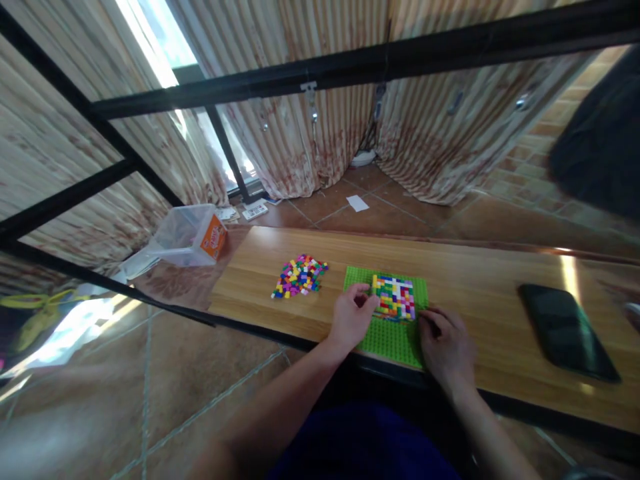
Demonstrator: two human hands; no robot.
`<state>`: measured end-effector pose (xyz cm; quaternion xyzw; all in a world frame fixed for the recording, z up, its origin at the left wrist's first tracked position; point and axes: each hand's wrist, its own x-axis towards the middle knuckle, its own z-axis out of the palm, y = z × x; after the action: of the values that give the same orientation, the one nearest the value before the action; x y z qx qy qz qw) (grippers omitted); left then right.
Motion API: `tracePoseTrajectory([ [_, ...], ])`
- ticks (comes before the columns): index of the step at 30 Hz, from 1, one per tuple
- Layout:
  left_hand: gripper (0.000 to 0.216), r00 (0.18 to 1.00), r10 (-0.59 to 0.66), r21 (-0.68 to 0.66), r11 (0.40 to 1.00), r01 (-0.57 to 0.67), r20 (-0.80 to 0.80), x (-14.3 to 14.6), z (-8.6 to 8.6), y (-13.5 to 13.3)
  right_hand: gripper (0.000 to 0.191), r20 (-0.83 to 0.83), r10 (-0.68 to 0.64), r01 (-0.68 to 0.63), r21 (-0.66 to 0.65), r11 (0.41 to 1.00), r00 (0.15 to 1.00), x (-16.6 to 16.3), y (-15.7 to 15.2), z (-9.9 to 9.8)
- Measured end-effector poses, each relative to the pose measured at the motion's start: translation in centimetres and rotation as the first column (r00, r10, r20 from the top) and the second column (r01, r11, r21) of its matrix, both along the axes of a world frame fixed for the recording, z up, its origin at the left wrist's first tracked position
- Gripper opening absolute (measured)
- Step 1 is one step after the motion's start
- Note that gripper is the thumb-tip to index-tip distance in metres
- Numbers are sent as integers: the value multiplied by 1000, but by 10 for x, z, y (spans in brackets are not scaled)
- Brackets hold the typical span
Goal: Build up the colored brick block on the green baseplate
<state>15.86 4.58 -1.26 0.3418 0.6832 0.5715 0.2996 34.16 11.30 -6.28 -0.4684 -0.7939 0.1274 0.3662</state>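
Note:
A green baseplate [360,279] lies near the front edge of a wooden table [475,280]. On it sits a block of small bricks in many colours [394,296]. My left hand [351,317] rests on the plate's left part, thumb and forefinger pinched at the block's left edge; what they hold is too small to name. My right hand [447,343] lies at the plate's right front corner, fingers curled beside the block. A heap of loose coloured bricks [299,276] lies on the table to the left of the plate.
A dark phone [567,331] lies on the table at the right. A clear plastic box with an orange label [193,235] stands off the table's left end. Black frame bars [350,63] cross overhead. Curtains and tiled floor lie beyond.

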Motion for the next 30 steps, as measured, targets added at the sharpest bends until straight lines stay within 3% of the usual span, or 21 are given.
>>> tracePoseTrajectory([
  [5, 15, 974, 39, -3, 999, -40, -222, -28, 0, -29, 29, 18, -11, 11, -3, 1000, 1000, 2, 0, -2],
  [10, 16, 845, 180, -41, 972, -232, -504, -80, -7, -65, 33, 35, -16, 17, -13, 1000, 999, 3, 0, -2],
  [16, 17, 728, 201, -105, 931, -351, -655, -111, -12, -95, 35, 36, -8, 8, -19, 1000, 999, 4, 0, -2],
  [30, 16, 648, 68, -225, 906, -358, -758, -115, -14, -87, 34, 59, -22, 24, -27, 999, 998, 3, -1, 2],
])
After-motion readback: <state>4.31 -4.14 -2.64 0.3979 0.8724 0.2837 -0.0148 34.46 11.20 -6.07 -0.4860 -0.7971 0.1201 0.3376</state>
